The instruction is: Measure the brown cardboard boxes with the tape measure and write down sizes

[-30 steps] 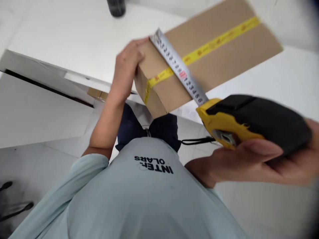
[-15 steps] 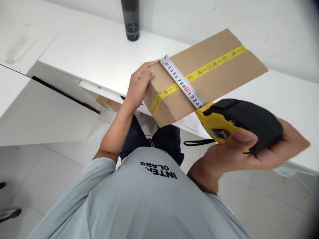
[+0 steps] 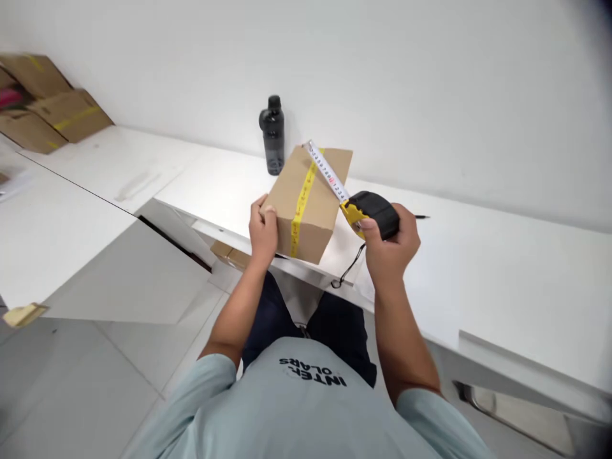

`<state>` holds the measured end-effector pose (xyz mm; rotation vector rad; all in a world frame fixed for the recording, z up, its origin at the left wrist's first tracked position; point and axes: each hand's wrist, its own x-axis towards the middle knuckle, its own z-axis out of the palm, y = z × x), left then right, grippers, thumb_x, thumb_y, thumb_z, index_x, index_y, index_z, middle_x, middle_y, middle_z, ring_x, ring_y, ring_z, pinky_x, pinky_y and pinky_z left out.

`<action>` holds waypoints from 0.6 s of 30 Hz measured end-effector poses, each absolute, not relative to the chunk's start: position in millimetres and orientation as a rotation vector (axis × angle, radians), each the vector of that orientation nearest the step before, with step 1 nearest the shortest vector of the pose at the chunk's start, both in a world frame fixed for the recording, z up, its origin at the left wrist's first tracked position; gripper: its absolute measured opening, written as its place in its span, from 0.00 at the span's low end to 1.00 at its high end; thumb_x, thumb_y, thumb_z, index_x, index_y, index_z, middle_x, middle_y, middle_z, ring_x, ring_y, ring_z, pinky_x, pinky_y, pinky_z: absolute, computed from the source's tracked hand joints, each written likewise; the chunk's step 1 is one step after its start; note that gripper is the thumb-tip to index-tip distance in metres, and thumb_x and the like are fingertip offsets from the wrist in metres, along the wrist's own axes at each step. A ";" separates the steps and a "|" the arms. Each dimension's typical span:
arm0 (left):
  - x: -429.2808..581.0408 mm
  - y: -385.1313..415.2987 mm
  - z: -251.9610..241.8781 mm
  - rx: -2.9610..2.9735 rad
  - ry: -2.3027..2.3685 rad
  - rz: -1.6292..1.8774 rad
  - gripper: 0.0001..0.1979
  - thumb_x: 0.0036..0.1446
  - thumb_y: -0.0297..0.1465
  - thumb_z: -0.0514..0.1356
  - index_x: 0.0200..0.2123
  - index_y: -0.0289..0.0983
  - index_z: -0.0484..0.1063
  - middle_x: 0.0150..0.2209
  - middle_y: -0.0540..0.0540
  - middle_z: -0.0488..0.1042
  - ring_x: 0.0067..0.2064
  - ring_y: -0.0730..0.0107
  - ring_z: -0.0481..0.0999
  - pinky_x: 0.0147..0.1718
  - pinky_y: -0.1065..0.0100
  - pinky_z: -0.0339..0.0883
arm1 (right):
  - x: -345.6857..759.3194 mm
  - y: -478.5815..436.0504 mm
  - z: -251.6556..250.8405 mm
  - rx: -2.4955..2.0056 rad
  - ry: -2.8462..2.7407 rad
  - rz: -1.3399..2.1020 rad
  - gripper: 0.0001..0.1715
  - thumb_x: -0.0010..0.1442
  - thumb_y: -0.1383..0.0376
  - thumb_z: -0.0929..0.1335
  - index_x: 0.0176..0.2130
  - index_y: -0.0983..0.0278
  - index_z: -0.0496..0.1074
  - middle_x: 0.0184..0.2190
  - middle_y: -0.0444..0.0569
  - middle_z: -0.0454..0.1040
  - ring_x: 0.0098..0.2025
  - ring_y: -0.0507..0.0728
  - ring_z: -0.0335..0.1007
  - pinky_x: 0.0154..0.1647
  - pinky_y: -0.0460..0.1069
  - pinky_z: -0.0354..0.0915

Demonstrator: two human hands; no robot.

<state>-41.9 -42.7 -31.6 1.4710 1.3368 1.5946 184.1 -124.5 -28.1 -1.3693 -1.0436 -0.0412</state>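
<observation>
A brown cardboard box (image 3: pixel 287 197) with yellow printed tape along its top is tilted above the front of the white desk. My left hand (image 3: pixel 263 231) grips its near left corner, thumb on top. In my right hand (image 3: pixel 393 245) is a black and yellow tape measure (image 3: pixel 373 213), fingers wrapped round its case. The extended metal blade (image 3: pixel 328 173) runs slantwise over the far part of the box top, its hooked end near the far left edge. A black wrist strap (image 3: pixel 351 266) dangles from the case.
A dark water bottle (image 3: pixel 273 137) stands on the white desk (image 3: pixel 516 280) behind the box. Several cardboard boxes (image 3: pixel 71 115) are stacked at the far left against the wall. A dark pen (image 3: pixel 422 217) lies right of my right hand.
The view has pulled back and up. The box has turned so its far end points away. The blade has moved from the box's near part towards its far end; both hands keep their holds.
</observation>
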 end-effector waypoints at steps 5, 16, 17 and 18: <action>-40.2 -37.1 -34.9 1.447 1.355 1.634 0.20 0.69 0.41 0.58 0.60 0.40 0.67 0.64 0.37 0.72 0.67 0.57 0.71 0.68 0.57 0.63 | 190.4 -127.2 -21.3 -1.281 -0.977 0.176 0.39 0.50 0.37 0.77 0.48 0.62 0.79 0.45 0.53 0.80 0.49 0.65 0.78 0.55 0.62 0.73; -49.6 -30.6 22.8 2.092 1.318 1.620 0.24 0.73 0.51 0.52 0.54 0.41 0.77 0.64 0.36 0.74 0.69 0.52 0.68 0.71 0.49 0.56 | 197.8 -110.6 11.3 -1.295 -1.063 0.255 0.40 0.54 0.36 0.75 0.54 0.59 0.79 0.48 0.53 0.82 0.48 0.62 0.78 0.54 0.62 0.74; -45.0 -30.9 29.6 2.165 1.294 1.562 0.25 0.73 0.51 0.51 0.52 0.42 0.79 0.64 0.37 0.75 0.68 0.51 0.69 0.71 0.48 0.57 | 196.3 -107.4 12.0 -1.287 -1.082 0.238 0.41 0.54 0.36 0.75 0.55 0.60 0.78 0.48 0.53 0.82 0.48 0.63 0.78 0.54 0.62 0.74; -39.8 -30.1 35.9 2.235 1.267 1.493 0.25 0.73 0.52 0.51 0.49 0.42 0.81 0.65 0.37 0.75 0.68 0.49 0.69 0.70 0.46 0.57 | 194.1 -104.2 12.0 -1.273 -1.103 0.220 0.42 0.54 0.36 0.74 0.56 0.60 0.77 0.48 0.53 0.81 0.48 0.63 0.78 0.55 0.63 0.74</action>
